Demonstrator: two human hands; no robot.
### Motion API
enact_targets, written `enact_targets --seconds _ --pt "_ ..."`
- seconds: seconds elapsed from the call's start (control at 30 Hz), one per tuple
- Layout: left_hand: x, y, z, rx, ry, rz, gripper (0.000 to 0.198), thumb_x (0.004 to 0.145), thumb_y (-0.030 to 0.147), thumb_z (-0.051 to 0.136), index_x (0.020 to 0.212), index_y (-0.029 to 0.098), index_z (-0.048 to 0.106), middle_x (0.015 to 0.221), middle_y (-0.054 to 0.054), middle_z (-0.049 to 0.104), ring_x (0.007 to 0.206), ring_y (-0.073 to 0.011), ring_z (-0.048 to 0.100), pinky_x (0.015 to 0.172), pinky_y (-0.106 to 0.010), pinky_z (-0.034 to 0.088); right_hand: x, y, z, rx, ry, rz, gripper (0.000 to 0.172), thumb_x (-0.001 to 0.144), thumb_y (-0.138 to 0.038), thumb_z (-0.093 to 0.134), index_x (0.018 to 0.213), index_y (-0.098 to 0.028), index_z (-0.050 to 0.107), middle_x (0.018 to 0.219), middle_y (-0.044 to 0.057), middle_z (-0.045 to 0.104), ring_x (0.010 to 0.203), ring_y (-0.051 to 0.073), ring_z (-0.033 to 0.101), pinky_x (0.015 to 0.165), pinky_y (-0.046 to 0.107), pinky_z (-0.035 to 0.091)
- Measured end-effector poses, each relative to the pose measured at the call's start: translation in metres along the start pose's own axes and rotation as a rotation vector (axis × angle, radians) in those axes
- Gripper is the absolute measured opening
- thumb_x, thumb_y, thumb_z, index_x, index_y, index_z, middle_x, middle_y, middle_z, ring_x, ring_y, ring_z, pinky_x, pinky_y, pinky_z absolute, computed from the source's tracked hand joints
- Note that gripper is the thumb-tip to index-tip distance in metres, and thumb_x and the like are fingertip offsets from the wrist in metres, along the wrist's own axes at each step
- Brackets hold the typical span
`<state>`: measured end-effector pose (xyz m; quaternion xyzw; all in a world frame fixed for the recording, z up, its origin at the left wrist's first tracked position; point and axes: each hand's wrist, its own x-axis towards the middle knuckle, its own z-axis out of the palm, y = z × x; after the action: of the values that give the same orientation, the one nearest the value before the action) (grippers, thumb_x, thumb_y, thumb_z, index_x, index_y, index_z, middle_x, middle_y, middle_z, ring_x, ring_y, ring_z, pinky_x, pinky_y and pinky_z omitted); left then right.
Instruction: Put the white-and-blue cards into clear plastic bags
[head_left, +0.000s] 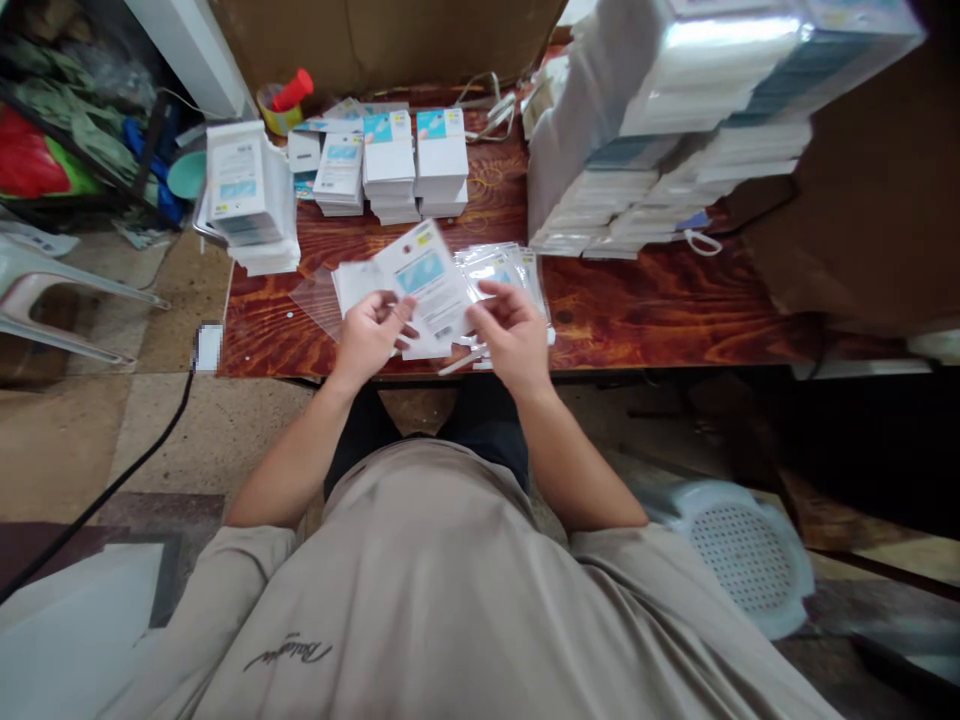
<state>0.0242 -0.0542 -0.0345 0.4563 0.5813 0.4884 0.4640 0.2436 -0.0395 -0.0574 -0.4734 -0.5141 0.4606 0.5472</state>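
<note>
A white printed card (pixel 422 284) with a blue picture panel is held tilted over the table's front edge. My left hand (pixel 369 338) pinches its left side, thumb on the front. At the card's right edge, my right hand (pixel 516 338) grips with thumb and fingers. Under my left hand lie white sheets (pixel 351 284) and a clear plastic sleeve (pixel 315 300). Glossy clear-wrapped cards (pixel 525 268) lie in an overlapping pile behind my right hand, which partly hides them.
Stacks of cards (pixel 390 165) stand along the back of the red-brown wooden table (pixel 637 310). A taller stack (pixel 244 190) is at the left. Large piles of wrapped packs (pixel 600 170) rise at the right. A red object (pixel 292 90) sits in a yellow roll.
</note>
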Motion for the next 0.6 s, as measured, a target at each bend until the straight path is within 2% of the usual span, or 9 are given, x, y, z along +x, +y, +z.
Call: enact_targets --seconds 0.1,0.17,0.23,0.27,0.33,0.4,0.47,0.53,0.6 --pt "0.023 -0.002 -0.024 0.477 0.345 0.062 0.044 0.081 0.05 0.083 0.109 0.021 0.065 0.122 -0.016 0.071 0.133 -0.0353 0.06 0.111 -0.048 0.048 0.013 0.013 -0.038 -0.186 0.18 -0.046 0.046 0.086 -0.046 0.07 0.123 -0.021 0.063 0.091 0.003 0.071 0.074 0.017 0.066 0.071 0.035 0.059" --pt "0.037 -0.008 -0.04 0.73 0.377 -0.013 0.053 0.072 0.045 0.089 0.109 0.019 0.062 0.126 -0.02 0.069 0.135 -0.0401 0.057 0.115 -0.054 0.042 0.015 0.019 -0.054 -0.437 0.252 -0.096 0.048 0.086 -0.044 0.069 0.125 -0.018 0.064 0.103 0.01 0.072 0.09 0.023 0.068 0.085 0.043 0.059" --pt "0.049 -0.015 -0.053 0.834 0.305 -0.129 0.056 0.065 0.044 0.092 0.105 0.019 0.061 0.116 -0.018 0.071 0.119 -0.0391 0.065 0.108 -0.053 0.047 0.012 0.018 -0.054 -0.686 0.236 -0.209 0.044 0.089 -0.043 0.067 0.123 -0.016 0.067 0.117 0.016 0.071 0.109 0.029 0.066 0.1 0.05 0.054" --pt "0.054 -0.018 -0.057 0.853 0.275 -0.168 0.055 0.063 0.043 0.093 0.101 0.019 0.062 0.11 -0.016 0.072 0.11 -0.0365 0.068 0.102 -0.05 0.05 0.009 0.014 -0.047 -0.778 0.163 -0.285 0.04 0.092 -0.042 0.066 0.122 -0.015 0.069 0.123 0.017 0.071 0.116 0.031 0.064 0.106 0.051 0.05" --pt "0.062 -0.023 -0.061 0.872 0.258 -0.182 0.044 0.064 0.04 0.091 0.092 0.02 0.063 0.1 -0.011 0.073 0.097 -0.0304 0.07 0.093 -0.043 0.052 0.001 0.004 -0.023 -0.895 -0.123 -0.426 0.037 0.096 -0.042 0.065 0.122 -0.016 0.071 0.129 0.017 0.071 0.125 0.032 0.061 0.111 0.05 0.045" --pt "0.065 -0.024 -0.063 0.896 0.254 -0.163 0.031 0.068 0.038 0.087 0.082 0.02 0.066 0.092 -0.009 0.074 0.088 -0.0267 0.069 0.087 -0.039 0.052 -0.005 -0.009 0.005 -1.01 -0.47 -0.508 0.04 0.095 -0.041 0.069 0.126 -0.015 0.07 0.135 0.016 0.07 0.131 0.034 0.057 0.111 0.049 0.044" --pt "0.063 -0.021 -0.065 0.926 0.234 -0.141 0.021 0.075 0.038 0.081 0.079 0.019 0.071 0.085 -0.009 0.075 0.083 -0.0262 0.07 0.082 -0.037 0.052 -0.007 -0.02 0.026 -1.137 -0.724 -0.525 0.034 0.097 -0.035 0.068 0.121 -0.011 0.071 0.133 0.018 0.07 0.128 0.034 0.059 0.105 0.045 0.046" --pt "0.058 -0.017 -0.068 0.957 0.218 -0.1 0.019 0.082 0.037 0.074 0.083 0.018 0.076 0.086 -0.011 0.077 0.085 -0.0285 0.072 0.083 -0.039 0.051 -0.006 -0.029 0.037 -1.241 -0.871 -0.508 0.025 0.101 -0.027 0.061 0.112 -0.007 0.071 0.125 0.02 0.071 0.122 0.033 0.062 0.095 0.04 0.049" --pt "0.05 -0.015 -0.071 0.976 0.229 -0.024 0.023 0.09 0.035 0.066 0.09 0.017 0.079 0.095 -0.015 0.079 0.094 -0.0322 0.074 0.088 -0.042 0.052 -0.003 -0.035 0.038 -1.303 -0.955 -0.502 0.025 0.104 -0.023 0.053 0.109 -0.006 0.071 0.121 0.021 0.07 0.12 0.032 0.063 0.089 0.038 0.05"
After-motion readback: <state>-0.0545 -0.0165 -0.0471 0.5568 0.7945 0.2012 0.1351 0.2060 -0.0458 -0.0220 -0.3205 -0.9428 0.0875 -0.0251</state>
